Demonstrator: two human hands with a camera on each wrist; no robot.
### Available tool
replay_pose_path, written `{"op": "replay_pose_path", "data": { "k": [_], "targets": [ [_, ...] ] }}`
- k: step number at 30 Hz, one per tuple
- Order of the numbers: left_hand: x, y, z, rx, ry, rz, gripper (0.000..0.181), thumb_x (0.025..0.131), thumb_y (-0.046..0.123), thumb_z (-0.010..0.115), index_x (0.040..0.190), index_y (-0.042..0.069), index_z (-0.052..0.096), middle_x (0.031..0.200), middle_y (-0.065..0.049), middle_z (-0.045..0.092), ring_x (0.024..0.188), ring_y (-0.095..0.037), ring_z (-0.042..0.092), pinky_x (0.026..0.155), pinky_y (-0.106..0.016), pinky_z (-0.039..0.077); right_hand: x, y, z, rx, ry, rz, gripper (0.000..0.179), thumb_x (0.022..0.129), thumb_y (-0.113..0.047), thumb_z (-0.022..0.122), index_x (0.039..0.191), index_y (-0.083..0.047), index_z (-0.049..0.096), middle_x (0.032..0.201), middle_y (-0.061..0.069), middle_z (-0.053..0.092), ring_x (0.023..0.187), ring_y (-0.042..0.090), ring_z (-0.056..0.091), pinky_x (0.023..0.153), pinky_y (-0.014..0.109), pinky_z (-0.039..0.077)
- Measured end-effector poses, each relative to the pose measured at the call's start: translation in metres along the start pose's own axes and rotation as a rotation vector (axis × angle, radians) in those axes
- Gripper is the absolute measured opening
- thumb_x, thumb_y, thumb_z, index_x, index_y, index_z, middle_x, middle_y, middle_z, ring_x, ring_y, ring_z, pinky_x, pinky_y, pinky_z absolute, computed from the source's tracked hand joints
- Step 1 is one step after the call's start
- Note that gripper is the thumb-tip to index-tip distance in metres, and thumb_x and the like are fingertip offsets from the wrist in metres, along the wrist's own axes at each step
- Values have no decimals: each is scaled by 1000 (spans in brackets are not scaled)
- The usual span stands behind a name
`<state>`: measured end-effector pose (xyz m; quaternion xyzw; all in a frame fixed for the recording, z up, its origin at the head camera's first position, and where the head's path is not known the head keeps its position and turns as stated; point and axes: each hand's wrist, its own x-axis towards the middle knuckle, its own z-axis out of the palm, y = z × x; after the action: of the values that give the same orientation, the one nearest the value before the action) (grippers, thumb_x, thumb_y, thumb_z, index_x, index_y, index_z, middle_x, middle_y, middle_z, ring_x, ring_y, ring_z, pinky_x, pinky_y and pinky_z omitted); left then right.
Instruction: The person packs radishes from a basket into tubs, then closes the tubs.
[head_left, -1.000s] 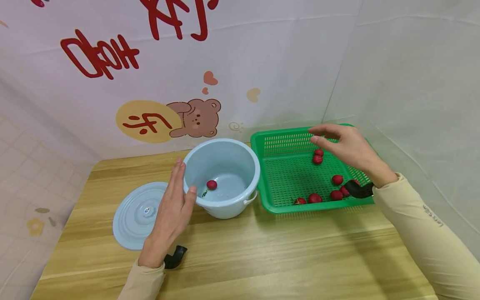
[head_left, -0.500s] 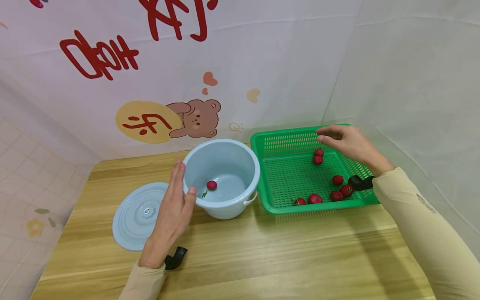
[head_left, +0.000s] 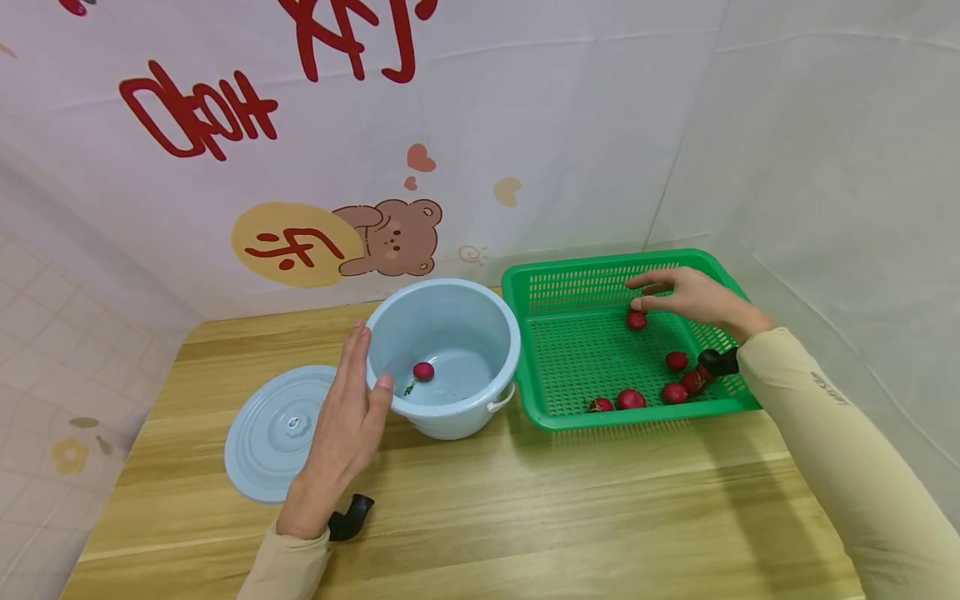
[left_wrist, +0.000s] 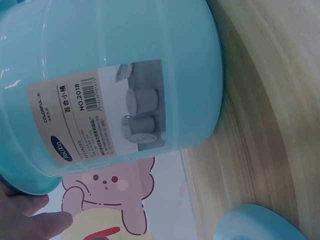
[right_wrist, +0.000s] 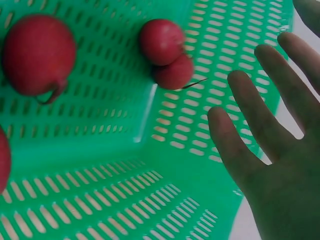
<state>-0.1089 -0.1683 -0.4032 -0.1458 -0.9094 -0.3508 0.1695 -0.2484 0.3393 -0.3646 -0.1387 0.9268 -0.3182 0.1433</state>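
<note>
My left hand [head_left: 341, 429] rests against the near-left side of a light blue bucket [head_left: 450, 423], fingers straight along its rim. Inside the bucket lies one red radish [head_left: 423, 372] with a bit of green stem. Over the back right of a green plastic basket [head_left: 551, 417] hovers my right hand [head_left: 690, 296], fingers spread and holding nothing. In the head view its thumb hides part of a pair of touching radishes [head_left: 636, 321]. The right wrist view shows both radishes [right_wrist: 161, 42] apart from the fingers [right_wrist: 250, 100].
Several more radishes [head_left: 632, 400] lie along the basket's near side and right corner. A round blue lid [head_left: 262, 442] lies left of the bucket, partly behind my left hand. Behind the wooden table [head_left: 525, 517] stands a printed white wall [head_left: 585, 125].
My right hand has shifted slightly and lowered toward the two radishes at the basket's back, covering part of them. My left hand, the bucket and the lid have stayed put.
</note>
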Motion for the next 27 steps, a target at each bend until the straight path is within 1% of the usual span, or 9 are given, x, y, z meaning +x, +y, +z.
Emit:
{"op": "replay_pose_path", "data": {
  "k": [5,11,15,21,27],
  "targets": [
    [0,0,-1,-1,-6,-1,66,109,31,44,165,6,21,173,2,13,157,-25,20,119,-61,30,4,9,3,-35,-67,-2,49,104,-29,65,147,-6,58,148,23,55,135,46,49,107,66,39],
    [0,1,-1,-5,-13,-8,66,108,30,46,165,7,21,173,1,14,157,-26,21,118,-61,31,3,17,5,-47,-122,0,50,104,-26,64,148,-3,55,149,25,53,139,52,41,108,71,35],
    [0,1,-1,-8,-10,-10,67,107,28,47,165,7,21,173,2,14,156,-26,22,118,-61,31,4,20,8,-32,-142,9,48,104,-22,63,148,-2,55,149,24,53,138,50,44,109,71,35],
    [1,1,-1,-8,1,5,66,108,28,46,165,7,21,173,3,13,156,-26,23,117,-61,32,7,24,10,-25,-161,0,48,103,-20,64,147,0,55,148,26,53,133,50,50,106,70,39],
    [0,1,-2,0,-2,-9,66,109,32,43,166,8,21,173,3,13,156,-26,23,117,-60,33,12,25,15,-36,-190,-12,51,102,-19,67,147,1,55,149,30,50,135,52,47,105,69,40]
  ]
}}
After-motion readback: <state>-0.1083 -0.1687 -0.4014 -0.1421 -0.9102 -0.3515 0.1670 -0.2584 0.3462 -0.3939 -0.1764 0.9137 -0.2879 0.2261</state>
